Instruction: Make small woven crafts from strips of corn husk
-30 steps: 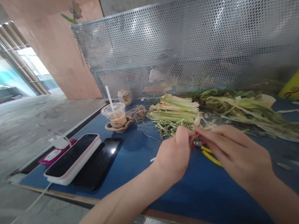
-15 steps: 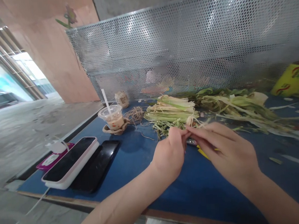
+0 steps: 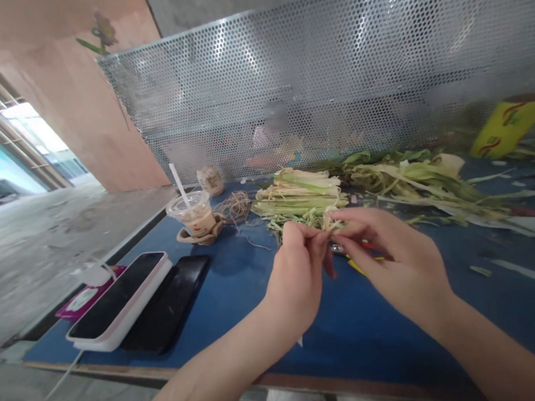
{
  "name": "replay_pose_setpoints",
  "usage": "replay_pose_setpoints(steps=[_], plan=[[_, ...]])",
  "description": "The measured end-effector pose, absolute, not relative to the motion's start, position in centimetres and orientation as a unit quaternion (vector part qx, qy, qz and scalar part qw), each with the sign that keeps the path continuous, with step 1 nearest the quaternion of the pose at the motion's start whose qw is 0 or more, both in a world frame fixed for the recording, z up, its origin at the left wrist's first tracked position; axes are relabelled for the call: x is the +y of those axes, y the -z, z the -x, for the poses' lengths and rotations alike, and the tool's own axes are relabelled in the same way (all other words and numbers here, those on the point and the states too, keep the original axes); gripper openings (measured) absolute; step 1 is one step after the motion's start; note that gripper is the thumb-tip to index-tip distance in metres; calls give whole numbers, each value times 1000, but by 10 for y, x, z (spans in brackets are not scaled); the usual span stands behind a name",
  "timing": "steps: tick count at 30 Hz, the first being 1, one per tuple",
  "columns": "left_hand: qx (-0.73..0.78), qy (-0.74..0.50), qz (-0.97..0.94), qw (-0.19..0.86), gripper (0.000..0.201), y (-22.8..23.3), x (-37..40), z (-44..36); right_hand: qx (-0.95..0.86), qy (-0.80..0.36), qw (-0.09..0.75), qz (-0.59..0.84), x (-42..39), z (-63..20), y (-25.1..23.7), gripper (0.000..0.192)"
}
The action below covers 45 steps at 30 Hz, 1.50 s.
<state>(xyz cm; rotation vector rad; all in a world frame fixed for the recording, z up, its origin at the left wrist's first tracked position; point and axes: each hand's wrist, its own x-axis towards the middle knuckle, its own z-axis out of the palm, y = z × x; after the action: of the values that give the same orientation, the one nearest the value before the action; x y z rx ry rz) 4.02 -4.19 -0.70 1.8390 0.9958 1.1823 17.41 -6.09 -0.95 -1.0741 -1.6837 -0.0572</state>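
1. Husk strip [image 3: 328, 223], pale and thin, sits pinched between both hands above the blue tabletop [image 3: 256, 288]; its long axis cannot be told.
2. Left hand [image 3: 296, 278] closes thumb and forefinger narrowly on the strip from the left; right hand [image 3: 392, 258] pinches it from the right, fingertips nearly touching.
3. Yellow-handled pliers [image 3: 360, 261] lie on the tabletop just under the right hand.
4. Trimmed husk bundle [image 3: 299, 198] lies just beyond the hands, loose leaves [image 3: 414, 179] farther right.
5. Drink cup [image 3: 193, 214] and two phones [image 3: 131, 298] stand well apart at left; open tabletop lies toward the near edge.
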Motion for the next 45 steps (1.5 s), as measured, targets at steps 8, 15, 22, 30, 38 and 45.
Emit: replay_pose_setpoints(steps=[8,15,22,30,38,45], plan=[[330,-455,-602,568,21,2,-39,-41,-641,-171,661,350,-59,-168,10,37],[294,-435,-627,576,19,4,-39,-41,-503,-358,653,439,-53,-172,8,44],[304,-404,-685,524,18,9,-35,-42,-538,-366,625,432,-52,-176,5,20],[331,-403,-678,518,21,6,-34,-41,-681,43,577,449,-57,-180,5,41],[314,-402,-647,566,21,4,-32,-40,-735,328,437,402,-53,-204,1,26],[303,-400,-642,580,22,6,-33,-40,-729,317,452,405,-54,-197,12,19]])
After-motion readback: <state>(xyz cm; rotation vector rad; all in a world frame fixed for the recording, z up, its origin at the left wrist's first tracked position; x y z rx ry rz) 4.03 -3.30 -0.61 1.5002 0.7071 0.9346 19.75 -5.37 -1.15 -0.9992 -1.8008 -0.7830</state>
